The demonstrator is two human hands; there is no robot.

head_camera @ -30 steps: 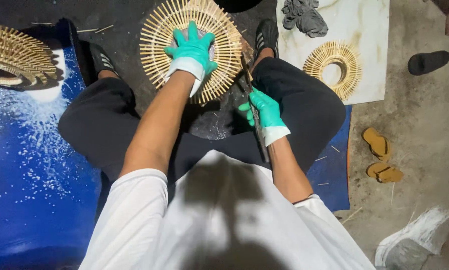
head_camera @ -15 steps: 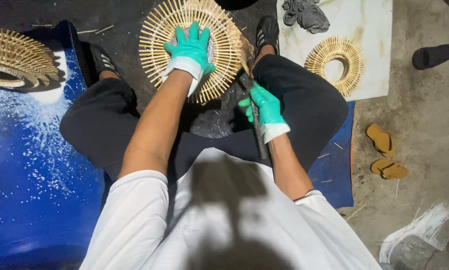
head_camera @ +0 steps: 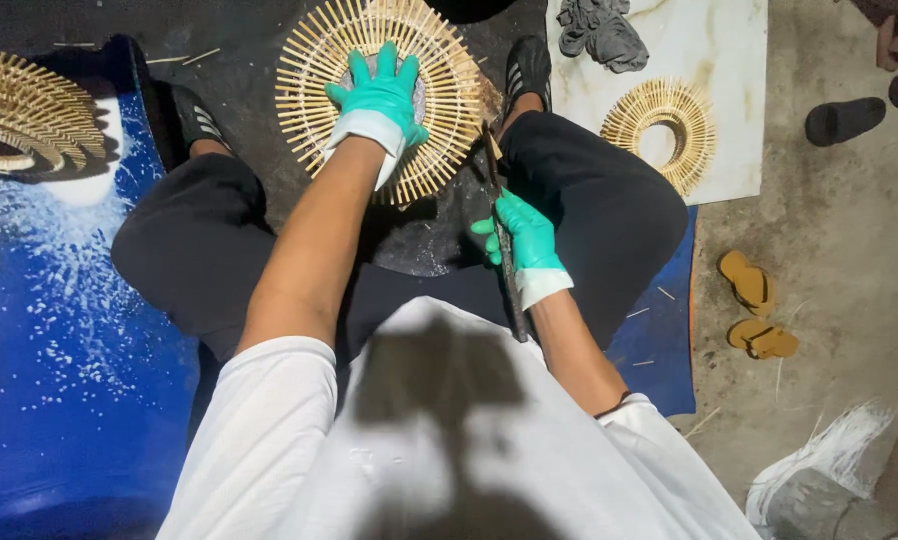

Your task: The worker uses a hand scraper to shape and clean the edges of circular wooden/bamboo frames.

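Note:
A round sunburst of thin bamboo sticks [head_camera: 309, 70] lies on a dark round block between my knees. My left hand [head_camera: 381, 95], in a teal glove, presses flat on its middle with the fingers spread. My right hand [head_camera: 521, 235], also in a teal glove, grips a long dark blade [head_camera: 493, 170] by its handle. The blade's tip points at the right rim of the sunburst. I sit with dark trousers and black shoes on either side of the block.
A smaller bamboo ring [head_camera: 661, 128] and a grey rag [head_camera: 599, 32] lie on a white board at upper right. Another bamboo sunburst [head_camera: 29, 110] rests at the far left on blue sheeting [head_camera: 59, 380]. Sandals [head_camera: 754, 305] and a black slipper [head_camera: 841, 120] lie on the concrete at right.
My right hand has drawn back toward my body with the blade. My left hand stays pressed on the sunburst.

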